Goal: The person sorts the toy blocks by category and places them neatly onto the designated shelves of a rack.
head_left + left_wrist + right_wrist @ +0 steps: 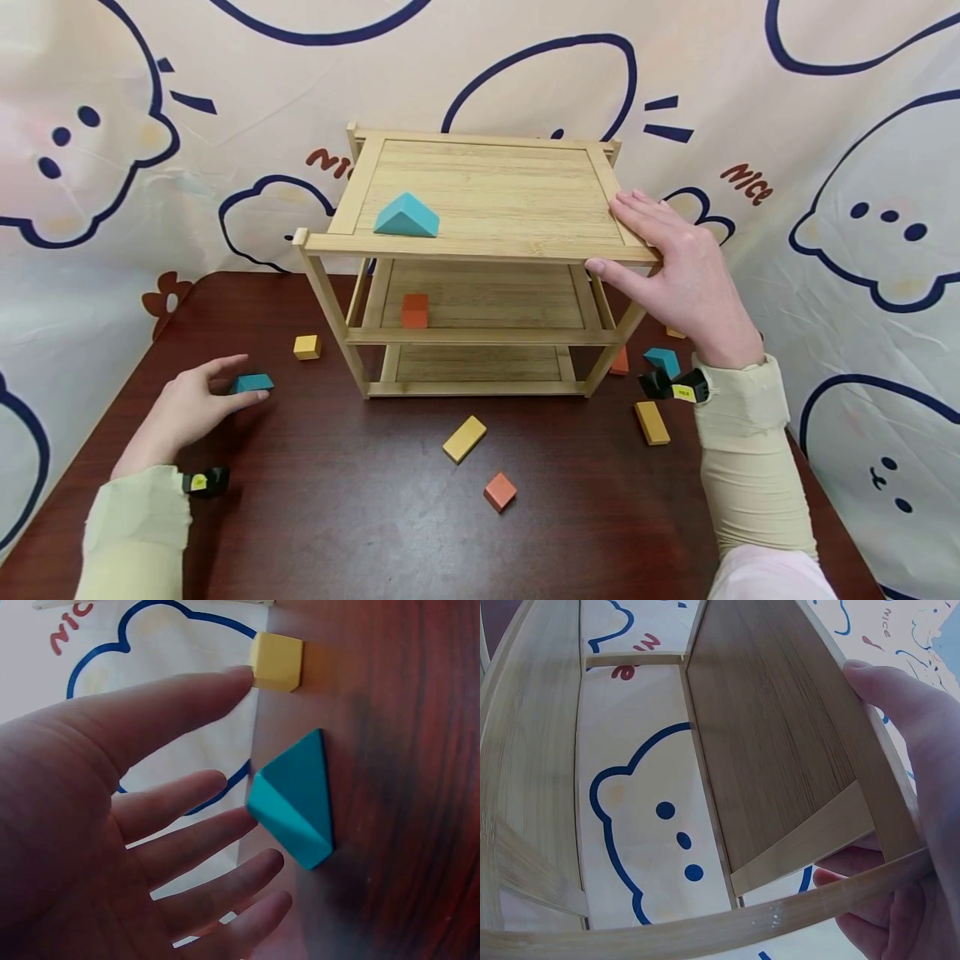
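- Left wrist view: the left hand [183, 408] is holding its thumb and fingers well apart around a blue wedge [292, 802], clamping nothing; whether a fingertip is touching it, I cannot tell.
- This wedge is lying on the table [337, 525], left of the rack [495, 187]; it is probably light, rigid and hard to damage, but its slopes may be shedding fingertips, so the flat ends should be giving the surer hold.
- The right hand [686, 271] is clasping the rack's near right top corner, thumb against the front edge, fingers over the side.
- The rack itself is looking stiff and fairly light; its corners should be offering good holds.
- A yellow cube [307, 347] is sitting just left of the rack, a second wedge [407, 217] is resting on its top, and a red block [415, 311] is occupying its middle shelf.
- A yellow slab [464, 439] and red cube [500, 492] are lying in front of the rack.
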The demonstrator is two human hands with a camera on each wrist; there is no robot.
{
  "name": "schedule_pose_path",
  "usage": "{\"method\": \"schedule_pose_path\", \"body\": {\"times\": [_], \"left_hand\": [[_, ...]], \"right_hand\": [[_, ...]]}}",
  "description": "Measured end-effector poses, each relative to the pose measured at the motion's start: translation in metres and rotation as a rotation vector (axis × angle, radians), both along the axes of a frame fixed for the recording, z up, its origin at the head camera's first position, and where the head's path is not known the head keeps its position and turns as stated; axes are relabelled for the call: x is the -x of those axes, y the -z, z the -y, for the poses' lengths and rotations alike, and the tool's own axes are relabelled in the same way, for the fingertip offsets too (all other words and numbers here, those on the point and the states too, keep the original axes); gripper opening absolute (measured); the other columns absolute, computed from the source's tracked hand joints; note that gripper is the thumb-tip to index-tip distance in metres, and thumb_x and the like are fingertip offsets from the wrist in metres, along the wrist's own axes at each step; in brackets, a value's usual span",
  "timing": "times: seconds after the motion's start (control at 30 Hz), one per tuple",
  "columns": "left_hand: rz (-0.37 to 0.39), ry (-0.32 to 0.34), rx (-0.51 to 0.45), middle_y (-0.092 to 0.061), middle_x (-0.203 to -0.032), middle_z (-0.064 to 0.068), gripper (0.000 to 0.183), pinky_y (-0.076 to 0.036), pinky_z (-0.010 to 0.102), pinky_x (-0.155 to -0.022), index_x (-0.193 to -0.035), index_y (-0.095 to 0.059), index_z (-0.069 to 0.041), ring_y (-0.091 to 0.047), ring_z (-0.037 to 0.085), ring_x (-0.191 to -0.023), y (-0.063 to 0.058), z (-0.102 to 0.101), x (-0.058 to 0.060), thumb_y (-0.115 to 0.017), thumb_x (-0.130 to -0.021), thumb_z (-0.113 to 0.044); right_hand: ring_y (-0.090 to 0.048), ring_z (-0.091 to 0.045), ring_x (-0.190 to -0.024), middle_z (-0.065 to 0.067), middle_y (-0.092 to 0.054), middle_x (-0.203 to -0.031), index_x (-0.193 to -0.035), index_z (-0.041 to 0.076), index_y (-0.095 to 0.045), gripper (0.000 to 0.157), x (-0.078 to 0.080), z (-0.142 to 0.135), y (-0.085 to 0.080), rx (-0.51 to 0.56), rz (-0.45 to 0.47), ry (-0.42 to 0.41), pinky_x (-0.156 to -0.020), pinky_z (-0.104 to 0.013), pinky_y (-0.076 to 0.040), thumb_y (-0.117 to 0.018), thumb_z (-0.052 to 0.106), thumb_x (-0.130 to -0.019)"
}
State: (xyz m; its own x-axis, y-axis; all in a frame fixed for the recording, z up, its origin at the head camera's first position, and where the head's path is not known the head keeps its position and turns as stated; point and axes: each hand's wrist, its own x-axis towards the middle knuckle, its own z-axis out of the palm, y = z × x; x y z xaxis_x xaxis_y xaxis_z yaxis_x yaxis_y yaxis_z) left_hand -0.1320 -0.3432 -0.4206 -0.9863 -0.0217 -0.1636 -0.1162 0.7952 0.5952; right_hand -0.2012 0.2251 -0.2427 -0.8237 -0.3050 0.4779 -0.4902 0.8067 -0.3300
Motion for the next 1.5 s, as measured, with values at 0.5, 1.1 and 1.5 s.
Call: {"method": "schedule_pose_path", "body": {"times": [0.5, 1.1, 1.5], "left_hand": [[-0.042, -0.041, 0.057, -0.055, -0.126, 0.041, 0.067, -0.044, 0.072, -0.086, -0.142, -0.050, 0.008, -0.053, 0.053, -0.108, 0.011, 0.001, 0.001, -0.077, -0.093, -0.028], [-0.146, -0.107, 0.082, -0.070, -0.099, 0.029, 0.046, -0.050, 0.034, -0.058, -0.123, -0.064, 0.010, -0.065, 0.030, -0.076, 0.016, 0.003, 0.002, -0.081, -0.088, -0.015], [-0.142, -0.113, 0.075, -0.068, -0.106, 0.033, 0.047, -0.052, 0.045, -0.065, -0.127, -0.063, 0.009, -0.065, 0.039, -0.087, 0.011, -0.001, 0.001, -0.080, -0.090, -0.015]], "right_hand": [[-0.034, -0.011, -0.146, 0.005, -0.046, -0.154, -0.151, 0.026, -0.051, 0.075, 0.000, 0.001, 0.000, 0.001, 0.002, -0.010, -0.116, -0.052, -0.030, -0.077, 0.054, -0.086], [-0.034, -0.011, -0.146, 0.005, -0.046, -0.153, -0.151, 0.026, -0.052, 0.075, 0.000, 0.001, -0.001, 0.005, 0.004, -0.007, -0.116, -0.050, -0.030, -0.077, 0.054, -0.086], [-0.033, -0.010, -0.146, 0.006, -0.045, -0.154, -0.151, 0.026, -0.051, 0.076, -0.001, 0.000, -0.001, 0.001, 0.010, 0.002, -0.115, -0.052, -0.030, -0.077, 0.055, -0.086]]}}
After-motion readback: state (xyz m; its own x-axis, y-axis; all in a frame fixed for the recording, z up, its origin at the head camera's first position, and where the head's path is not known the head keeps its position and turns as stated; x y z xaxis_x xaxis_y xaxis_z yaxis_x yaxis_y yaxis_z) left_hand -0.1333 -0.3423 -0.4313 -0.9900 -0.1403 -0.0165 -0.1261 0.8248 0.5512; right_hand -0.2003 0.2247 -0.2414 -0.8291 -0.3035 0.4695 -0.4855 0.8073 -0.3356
